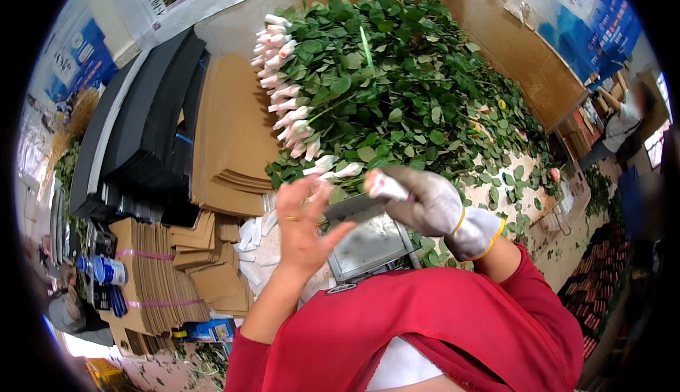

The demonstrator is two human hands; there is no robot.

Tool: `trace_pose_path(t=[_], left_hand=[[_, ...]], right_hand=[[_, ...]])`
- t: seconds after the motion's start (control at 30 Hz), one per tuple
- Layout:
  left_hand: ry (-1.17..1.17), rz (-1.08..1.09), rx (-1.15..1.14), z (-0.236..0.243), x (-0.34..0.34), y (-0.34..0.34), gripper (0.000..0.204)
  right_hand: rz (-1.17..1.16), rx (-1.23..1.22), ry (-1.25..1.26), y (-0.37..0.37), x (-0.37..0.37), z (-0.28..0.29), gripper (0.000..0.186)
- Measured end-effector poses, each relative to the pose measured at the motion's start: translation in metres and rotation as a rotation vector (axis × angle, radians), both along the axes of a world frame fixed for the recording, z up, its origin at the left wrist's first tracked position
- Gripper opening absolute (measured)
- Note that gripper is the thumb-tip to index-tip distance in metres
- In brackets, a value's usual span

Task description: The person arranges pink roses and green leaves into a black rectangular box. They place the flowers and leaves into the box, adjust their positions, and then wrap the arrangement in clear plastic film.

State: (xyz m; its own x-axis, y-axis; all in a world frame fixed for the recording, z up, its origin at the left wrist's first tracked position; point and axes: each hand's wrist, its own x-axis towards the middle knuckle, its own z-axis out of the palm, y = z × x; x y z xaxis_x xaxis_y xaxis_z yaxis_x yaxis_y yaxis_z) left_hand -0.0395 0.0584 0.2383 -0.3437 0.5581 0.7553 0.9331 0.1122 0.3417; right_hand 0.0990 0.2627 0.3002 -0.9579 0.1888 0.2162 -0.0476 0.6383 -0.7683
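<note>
My right hand (433, 204), in a grey-white work glove with a yellow edge, is closed around a rose (382, 185) whose pinkish head is wrapped in a white sleeve. To its left, my bare left hand (303, 225) is raised with fingers apart and holds nothing that I can see. Between and below the hands is a metal tray (368, 240) with a shiny bottom. Just beyond them lies a big heap of green rose stems (397, 94); white-sleeved rose heads (283, 101) line its left side. Small white sleeves (251, 240) lie loose beside my left wrist.
Flat brown cardboard (237, 123) and black folded boxes (142, 116) stand left of the heap. Bundled cardboard pieces (152, 271) and a blue-white bottle (106, 270) are nearer. Loose leaves scatter over the table (489, 169) at right. Another person (622, 119) stands at far right.
</note>
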Motion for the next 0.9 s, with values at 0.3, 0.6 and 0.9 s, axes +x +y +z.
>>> trace_pose_path(t=[0.3, 0.6, 0.9], left_hand=[[-0.632, 0.121, 0.038, -0.039, 0.001, -0.013, 0.021], [-0.677, 0.306, 0.036, -0.088, -0.019, -0.047, 0.021], [-0.705, 0.377, -0.014, -0.128, -0.046, -0.046, 0.026]], right_hand=[[-0.058, -0.847, -0.272, 0.039, -0.033, -0.039, 0.047], [-0.093, -0.699, -0.16, 0.094, -0.067, -0.051, 0.047], [0.047, -0.848, -0.035, 0.147, -0.113, -0.096, 0.032]])
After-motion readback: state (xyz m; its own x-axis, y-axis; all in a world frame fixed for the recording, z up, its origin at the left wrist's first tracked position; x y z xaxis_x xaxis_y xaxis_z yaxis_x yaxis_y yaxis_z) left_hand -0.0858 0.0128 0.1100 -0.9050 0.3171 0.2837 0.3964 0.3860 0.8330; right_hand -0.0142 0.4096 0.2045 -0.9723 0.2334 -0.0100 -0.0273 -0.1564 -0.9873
